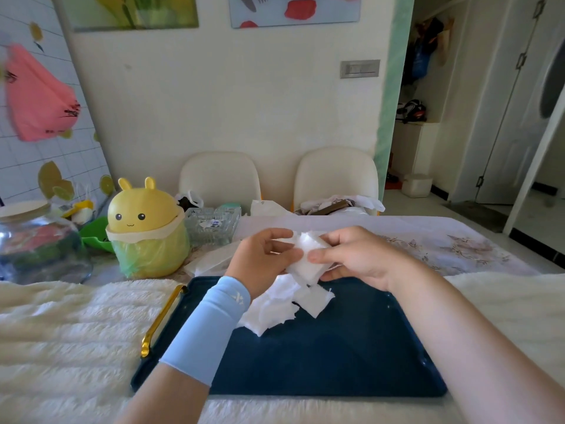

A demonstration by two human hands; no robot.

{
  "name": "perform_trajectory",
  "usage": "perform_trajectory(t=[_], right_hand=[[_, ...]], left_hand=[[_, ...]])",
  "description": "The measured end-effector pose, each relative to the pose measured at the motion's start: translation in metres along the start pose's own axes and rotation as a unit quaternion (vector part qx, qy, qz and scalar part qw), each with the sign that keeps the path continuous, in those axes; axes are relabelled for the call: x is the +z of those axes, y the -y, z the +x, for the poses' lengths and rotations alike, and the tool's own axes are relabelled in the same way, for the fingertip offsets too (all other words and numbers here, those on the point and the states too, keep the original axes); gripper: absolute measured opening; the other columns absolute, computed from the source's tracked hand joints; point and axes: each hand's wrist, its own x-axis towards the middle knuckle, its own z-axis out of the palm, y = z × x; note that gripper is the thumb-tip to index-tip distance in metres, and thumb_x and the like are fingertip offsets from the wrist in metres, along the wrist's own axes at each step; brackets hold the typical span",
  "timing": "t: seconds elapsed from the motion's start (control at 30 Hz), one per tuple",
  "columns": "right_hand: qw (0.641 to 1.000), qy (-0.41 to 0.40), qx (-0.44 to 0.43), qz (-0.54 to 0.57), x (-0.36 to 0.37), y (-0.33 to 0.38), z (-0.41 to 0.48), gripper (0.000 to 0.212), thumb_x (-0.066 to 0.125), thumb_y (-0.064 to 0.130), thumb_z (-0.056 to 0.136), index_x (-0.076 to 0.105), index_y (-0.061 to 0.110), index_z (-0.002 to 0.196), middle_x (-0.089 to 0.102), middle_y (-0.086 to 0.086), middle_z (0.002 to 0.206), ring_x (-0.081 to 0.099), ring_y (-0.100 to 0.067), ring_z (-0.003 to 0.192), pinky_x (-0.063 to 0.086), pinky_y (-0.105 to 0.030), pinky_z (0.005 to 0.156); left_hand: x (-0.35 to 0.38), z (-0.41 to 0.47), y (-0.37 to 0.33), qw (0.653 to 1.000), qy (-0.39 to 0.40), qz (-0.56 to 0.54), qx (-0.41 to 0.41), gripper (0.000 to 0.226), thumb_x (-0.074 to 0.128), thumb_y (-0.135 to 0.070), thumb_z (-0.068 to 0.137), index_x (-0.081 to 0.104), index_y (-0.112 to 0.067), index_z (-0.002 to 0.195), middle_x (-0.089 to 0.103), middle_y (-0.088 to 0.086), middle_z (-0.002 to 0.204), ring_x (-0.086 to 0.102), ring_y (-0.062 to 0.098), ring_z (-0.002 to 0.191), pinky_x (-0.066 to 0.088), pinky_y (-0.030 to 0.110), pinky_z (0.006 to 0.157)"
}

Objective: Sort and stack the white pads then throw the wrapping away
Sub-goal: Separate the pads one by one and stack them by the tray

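While your left hand (pixel 263 258) and right hand (pixel 351 258) both pinch one bundle of white pads (pixel 307 255), loose pads (pixel 275 310) lie below on the navy tray (pixel 321 362).

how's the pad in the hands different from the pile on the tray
The held pad is up off the tray, pinched between the left hand and right hand; the pile lies on the tray. The held pad looks like one small piece; the pile is several pieces overlapping untidily. Both are white with ragged edges.
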Motion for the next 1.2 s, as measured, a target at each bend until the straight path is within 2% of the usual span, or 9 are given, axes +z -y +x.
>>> perform_trajectory(t=[0.1,0.23,0.37,0.47,0.7,0.87,1.0,1.13,1.2], right_hand=[[0.998,-0.059,0.012,-0.022,-0.028,0.009,0.02,0.014,0.072,0.007,0.091,0.07,0.009,0.104,0.075,-0.008,0.103,0.074,-0.02,0.089,0.063,-0.037,0.079],[0.991,-0.13,0.04,-0.011,-0.063,0.009,0.048,0.033,0.069,0.011,0.094,0.059,0.006,0.124,0.066,-0.013,0.12,0.076,-0.031,0.087,0.062,-0.046,0.081],[0.985,-0.137,0.084,-0.069,-0.074,-0.005,0.063,0.03,0.069,0.014,0.094,0.061,0.003,0.121,0.067,-0.014,0.112,0.076,-0.029,0.082,0.063,-0.041,0.075],[0.98,-0.147,0.108,-0.085,-0.075,-0.014,0.07,0.027,0.065,0.014,0.096,0.059,0.006,0.121,0.065,-0.013,0.111,0.076,-0.027,0.081,0.058,-0.032,0.061],[0.968,-0.167,0.154,-0.107,-0.07,-0.021,0.078,0.027,0.058,0.017,0.094,0.056,0.01,0.12,0.064,-0.01,0.101,0.072,-0.021,0.071,0.039,-0.023,0.047],[0.974,-0.15,0.123,-0.116,-0.065,-0.022,0.079,0.026,0.078,0.023,0.087,0.066,0.008,0.104,0.075,-0.008,0.091,0.075,-0.014,0.067,0.042,-0.021,0.047],[0.959,-0.139,0.137,-0.206,-0.055,-0.022,0.078,0.021,0.082,0.022,0.083,0.065,0.01,0.086,0.072,-0.002,0.067,0.071,-0.01,0.054,0.039,-0.018,0.043],[0.917,-0.115,0.142,-0.353,-0.045,-0.021,0.084,0.034,0.082,0.022,0.081,0.066,0.011,0.109,0.072,0.0,0.068,0.067,-0.004,0.05,0.04,-0.02,0.047],[0.898,-0.112,0.139,-0.402,-0.043,-0.019,0.088,0.021,0.079,0.022,0.08,0.061,0.014,0.088,0.069,0.001,0.057,0.056,-0.001,0.036,0.037,-0.019,0.046]], left_hand=[[0.003,0.031,-0.009,0.998,-0.006,0.06,0.007,0.031,0.072,-0.02,0.088,0.062,-0.023,0.117,0.073,-0.005,0.095,0.071,0.018,0.086,0.059,0.038,0.084],[0.018,0.073,-0.015,0.974,0.043,0.222,0.018,0.018,0.056,-0.025,0.097,0.066,-0.028,0.112,0.068,-0.007,0.101,0.063,0.015,0.086,0.053,0.021,0.076],[0.051,0.092,-0.006,0.879,0.204,0.43,-0.026,0.035,0.038,-0.042,0.103,0.056,-0.041,0.134,0.048,0.001,0.141,0.046,0.024,0.128,0.038,0.035,0.105],[0.063,0.106,0.01,0.832,0.24,0.495,-0.073,0.049,0.033,-0.067,0.089,0.051,-0.054,0.132,0.036,0.003,0.138,0.038,0.03,0.131,0.038,0.044,0.105],[0.068,0.115,0.008,0.826,0.179,0.533,-0.037,0.046,0.045,-0.058,0.093,0.067,-0.03,0.123,0.047,0.002,0.129,0.047,0.025,0.121,0.045,0.039,0.097],[0.074,0.121,0.005,0.801,0.192,0.565,-0.041,0.045,0.055,-0.053,0.085,0.066,-0.024,0.118,0.056,0.005,0.121,0.05,0.024,0.104,0.049,0.036,0.091],[0.068,0.124,0.004,0.783,0.204,0.584,-0.064,0.048,0.056,-0.05,0.088,0.063,-0.024,0.128,0.052,0.005,0.132,0.049,0.027,0.121,0.048,0.039,0.099],[0.057,0.126,0.007,0.775,0.187,0.596,-0.094,0.047,0.062,-0.05,0.082,0.064,-0.032,0.126,0.055,0.001,0.132,0.053,0.027,0.119,0.05,0.039,0.099],[0.053,0.125,0.009,0.768,0.203,0.6,-0.092,0.045,0.058,-0.05,0.086,0.062,-0.036,0.128,0.049,0.003,0.135,0.045,0.029,0.126,0.045,0.04,0.103]])
